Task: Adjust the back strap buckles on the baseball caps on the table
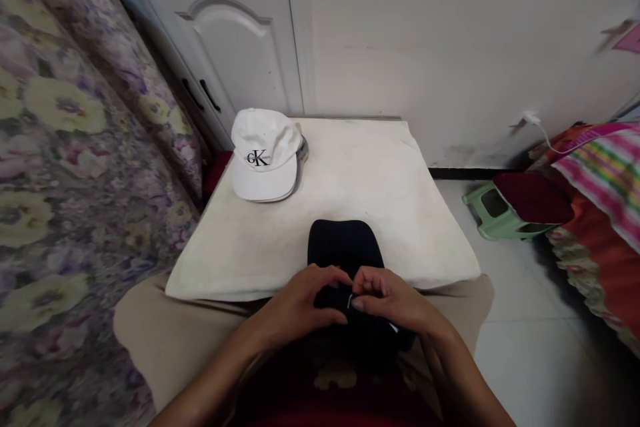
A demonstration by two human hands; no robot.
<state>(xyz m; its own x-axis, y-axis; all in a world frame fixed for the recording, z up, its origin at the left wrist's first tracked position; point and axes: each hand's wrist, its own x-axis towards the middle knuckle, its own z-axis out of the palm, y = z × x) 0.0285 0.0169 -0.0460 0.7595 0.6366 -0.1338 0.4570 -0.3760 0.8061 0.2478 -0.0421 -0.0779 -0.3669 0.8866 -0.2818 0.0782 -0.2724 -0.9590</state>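
A dark baseball cap (345,240) lies partly on the near edge of the white-covered table, its brim pointing away from me. Its crown is over my lap, largely hidden by my hands. My left hand (305,300) is over the cap's left side, thumb and forefinger apart in a curve. From the right, my right hand (390,297) pinches at the cap with thumb and curled fingers. A small silvery piece (349,301) shows at its thumb tip; I cannot tell its exact kind. Both hands' fingertips nearly meet.
White caps (265,147), the front one marked CK, are stacked at the table's (360,173) back left. A floral curtain (65,213) hangs on the left, before a white cabinet (235,40). On the right floor stands a green stool (495,213) beside a covered bed (600,213).
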